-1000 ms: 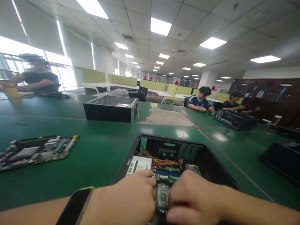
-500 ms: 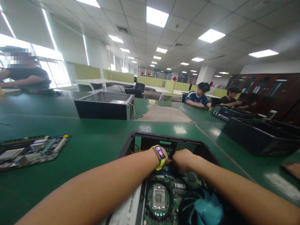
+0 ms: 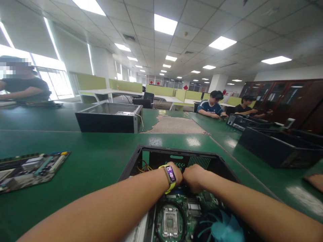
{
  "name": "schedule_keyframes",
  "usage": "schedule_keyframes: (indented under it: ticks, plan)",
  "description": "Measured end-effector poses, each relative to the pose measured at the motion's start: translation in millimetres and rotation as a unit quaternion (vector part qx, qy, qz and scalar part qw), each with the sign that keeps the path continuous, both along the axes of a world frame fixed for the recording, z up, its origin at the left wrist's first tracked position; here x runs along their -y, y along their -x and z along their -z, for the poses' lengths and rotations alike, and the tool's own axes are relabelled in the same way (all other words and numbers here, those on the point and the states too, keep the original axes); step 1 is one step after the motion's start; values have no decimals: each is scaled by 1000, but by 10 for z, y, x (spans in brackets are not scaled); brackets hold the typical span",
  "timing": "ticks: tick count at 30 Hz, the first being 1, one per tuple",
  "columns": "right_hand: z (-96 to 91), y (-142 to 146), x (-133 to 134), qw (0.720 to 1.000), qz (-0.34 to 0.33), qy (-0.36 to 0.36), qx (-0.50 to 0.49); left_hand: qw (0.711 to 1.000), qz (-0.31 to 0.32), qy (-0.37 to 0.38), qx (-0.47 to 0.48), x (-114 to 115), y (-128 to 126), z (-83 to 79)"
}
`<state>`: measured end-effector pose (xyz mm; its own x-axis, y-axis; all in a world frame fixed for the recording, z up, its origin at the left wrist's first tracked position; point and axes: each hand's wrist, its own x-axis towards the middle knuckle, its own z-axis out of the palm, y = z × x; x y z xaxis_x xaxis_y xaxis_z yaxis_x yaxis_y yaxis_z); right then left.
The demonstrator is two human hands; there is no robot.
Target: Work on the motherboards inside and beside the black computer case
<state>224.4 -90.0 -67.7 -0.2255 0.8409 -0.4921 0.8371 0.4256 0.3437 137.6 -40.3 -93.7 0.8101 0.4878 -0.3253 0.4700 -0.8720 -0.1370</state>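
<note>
An open black computer case (image 3: 156,149) lies in front of me with both my hands inside it. My left hand (image 3: 177,173), a yellow-strapped smartwatch (image 3: 170,176) on its wrist, is curled over the far part of the green motherboard (image 3: 188,215). Close beside it, my right hand (image 3: 193,177) is closed, knuckles up. The fingertips of both hands and whatever they grip are hidden. Nearer to me are a bare CPU socket (image 3: 170,222) ringed in black and a cooling fan (image 3: 224,227) with blue blades. Thin coloured wires (image 3: 145,167) hang at the case's far left.
On the green table (image 3: 96,148) a loose motherboard (image 3: 32,169) lies to the left. Another case (image 3: 108,119) stands farther back, and dark cases (image 3: 280,148) stand on the right. Several people sit around. Part of someone's hand (image 3: 315,181) shows at the right edge.
My view has tilted up slightly, so the scene sits lower. My left hand has come nearer to the right one; both stay over the far part of the board.
</note>
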Motion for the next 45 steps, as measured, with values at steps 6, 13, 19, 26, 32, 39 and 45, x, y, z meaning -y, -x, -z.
schedule_keyframes:
  ticks: [6, 13, 19, 26, 32, 39, 45]
  plan:
    - [-54, -58, -7, 999, -22, -19, -23, 996, 5, 1, -87, 56, 15, -158]
    - [66, -126, -79, 999, 14, -25, -38, 996, 2, -2, -85, 67, 24, -207]
    - [58, -114, -68, 999, -3, -17, -28, 995, 13, 14, -96, 95, 49, -295]
    - [78, -115, -76, 999, -15, -27, -26, 993, 12, 15, -115, 112, 45, -314]
    - [16, -90, -55, 1000, -10, -19, -21, 993, 16, 7, -118, 119, 50, -312]
    - [17, -76, -56, 1000, 6, -8, -14, 994, 12, -1, -112, 144, 39, -294]
    - [17, -91, -70, 999, 23, -13, -33, 994, 24, 10, -111, 96, 32, -214]
